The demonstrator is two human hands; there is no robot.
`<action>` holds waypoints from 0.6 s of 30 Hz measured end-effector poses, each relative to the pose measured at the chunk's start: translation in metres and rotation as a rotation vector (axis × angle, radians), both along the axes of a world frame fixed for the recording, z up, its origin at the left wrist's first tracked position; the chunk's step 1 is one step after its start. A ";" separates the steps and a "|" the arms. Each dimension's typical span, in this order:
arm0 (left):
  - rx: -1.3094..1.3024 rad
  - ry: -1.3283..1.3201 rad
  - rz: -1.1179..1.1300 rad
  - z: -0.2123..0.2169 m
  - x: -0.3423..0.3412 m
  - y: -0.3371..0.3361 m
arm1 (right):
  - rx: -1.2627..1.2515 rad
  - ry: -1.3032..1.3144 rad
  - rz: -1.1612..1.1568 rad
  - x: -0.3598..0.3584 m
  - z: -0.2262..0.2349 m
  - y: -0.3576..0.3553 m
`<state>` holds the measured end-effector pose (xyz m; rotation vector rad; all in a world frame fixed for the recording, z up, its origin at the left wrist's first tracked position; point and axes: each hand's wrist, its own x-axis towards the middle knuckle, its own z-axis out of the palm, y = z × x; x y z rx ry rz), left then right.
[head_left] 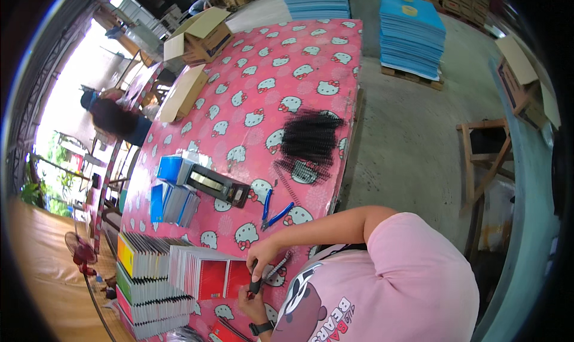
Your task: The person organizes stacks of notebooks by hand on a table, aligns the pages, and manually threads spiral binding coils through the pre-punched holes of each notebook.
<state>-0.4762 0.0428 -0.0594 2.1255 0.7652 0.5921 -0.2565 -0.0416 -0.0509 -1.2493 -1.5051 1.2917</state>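
My right hand [263, 257] is closed round a small dark object [255, 286], whose kind I cannot make out. Just below it, my left hand [248, 301], with a dark watch on the wrist, has its fingers closed at the object's lower end; what they grip is partly hidden. Both hands are beside a red-covered notebook [237, 277] at the end of a row of notebooks. A dark wire spiral [280, 262] slants up from near my right hand. Blue-handled pliers [276, 215] lie with handles spread on the pink patterned table [230, 133], beyond my right forearm.
Stacked notebooks [140, 282] stand at the near left. Past them are blue packs [172, 201] and a dark grey device [216, 185]. A heap of black spirals [311, 140] lies near the right edge. Cardboard boxes [206, 38], a blue sheet stack [412, 40] and another person [116, 118] are farther off.
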 end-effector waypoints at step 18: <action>-0.354 -0.114 0.052 -0.007 0.001 -0.001 | -0.024 0.024 -0.160 0.013 0.014 -0.004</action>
